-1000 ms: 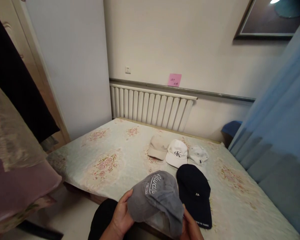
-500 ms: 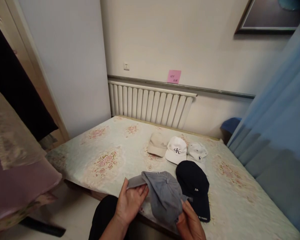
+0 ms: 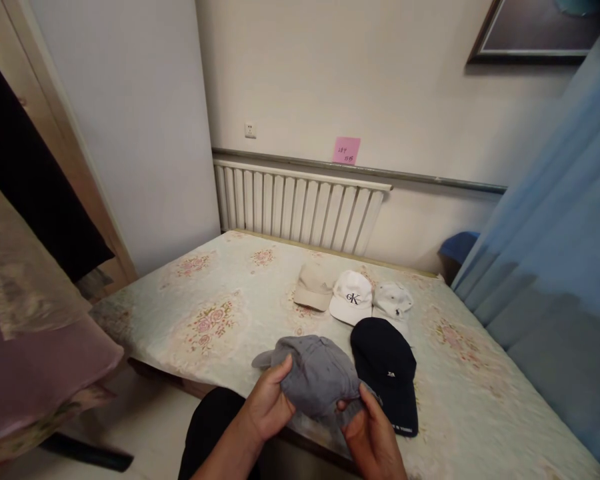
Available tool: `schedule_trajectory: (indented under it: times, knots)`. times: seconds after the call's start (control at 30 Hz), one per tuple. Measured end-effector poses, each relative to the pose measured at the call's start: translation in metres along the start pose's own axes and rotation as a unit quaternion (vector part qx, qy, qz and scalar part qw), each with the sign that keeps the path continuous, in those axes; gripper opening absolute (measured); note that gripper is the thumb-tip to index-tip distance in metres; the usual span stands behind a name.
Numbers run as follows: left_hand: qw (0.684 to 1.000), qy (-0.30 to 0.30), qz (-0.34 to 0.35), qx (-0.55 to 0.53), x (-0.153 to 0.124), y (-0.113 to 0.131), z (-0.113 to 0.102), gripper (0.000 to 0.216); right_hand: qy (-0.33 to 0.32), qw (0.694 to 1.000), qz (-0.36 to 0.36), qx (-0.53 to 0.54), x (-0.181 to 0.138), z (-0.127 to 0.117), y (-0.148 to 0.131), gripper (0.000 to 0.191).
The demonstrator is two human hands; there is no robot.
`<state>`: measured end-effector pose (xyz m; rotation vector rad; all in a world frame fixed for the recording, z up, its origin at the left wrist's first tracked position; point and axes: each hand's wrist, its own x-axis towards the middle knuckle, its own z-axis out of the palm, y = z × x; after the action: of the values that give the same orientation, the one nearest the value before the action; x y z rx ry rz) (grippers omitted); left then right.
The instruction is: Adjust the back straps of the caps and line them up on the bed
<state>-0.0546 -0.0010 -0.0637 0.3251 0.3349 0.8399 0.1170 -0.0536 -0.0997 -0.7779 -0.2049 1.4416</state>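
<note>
A grey baseball cap [image 3: 317, 375] is held up between my two hands, over the near edge of the bed, with its brim pointing left. My left hand [image 3: 270, 403] grips the cap's lower side near the brim, thumb on the outside and the other fingers hidden. At the back of the cap, my right hand [image 3: 373, 430] pinches the strap by the rear opening. Just right of it lies a navy cap [image 3: 384, 357], brim toward me. Behind these, a beige cap [image 3: 314, 287], a white CK cap [image 3: 353, 293] and an off-white cap [image 3: 393, 300] sit in a row.
The caps lie on a bed with a pale floral cover [image 3: 150, 327]. A white radiator [image 3: 300, 203] runs along the wall behind it. Blue curtains [image 3: 550, 247] hang at the right. Hanging clothes [image 3: 25, 253] and a wardrobe side [image 3: 135, 133] stand at the left.
The grey cap has turned in my hands, showing more of its side. My left hand has shifted from under the brim to a thumb grip on the cap's side.
</note>
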Motion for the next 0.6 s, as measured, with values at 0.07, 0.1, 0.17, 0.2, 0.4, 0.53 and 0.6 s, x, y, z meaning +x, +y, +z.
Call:
schedule_trajectory:
  times: [0.07,0.1,0.17,0.2,0.4,0.53,0.6]
  knots:
    - [1.000,0.006,0.002,-0.010,0.001,0.005,0.004,0.034,0.049,0.999,0.012,-0.015,0.003,-0.008,0.000,0.023]
    - [1.000,0.010,0.005,-0.018,0.001,0.007,0.006,0.033,0.065,0.997,0.018,-0.031,0.003,-0.013,0.001,0.026]
    - [0.999,0.012,0.007,-0.036,0.003,0.011,0.008,0.033,0.071,0.995,0.020,-0.074,0.003,-0.022,0.002,0.033]
    - [0.999,0.010,0.007,-0.044,0.003,0.013,0.009,0.033,0.069,0.993,0.012,-0.099,0.003,-0.027,0.002,0.036]
    - [0.998,0.000,0.003,-0.063,0.009,0.019,0.013,0.033,0.148,0.949,-0.089,-0.262,0.007,-0.042,0.000,0.073]
    - [0.998,-0.017,-0.001,-0.059,0.012,0.017,0.017,0.033,0.110,0.929,-0.132,-0.329,0.005,-0.037,-0.001,0.077]
    - [0.999,-0.020,-0.009,-0.047,0.014,0.016,0.019,0.034,0.098,0.922,-0.148,-0.345,0.004,-0.032,-0.003,0.064]
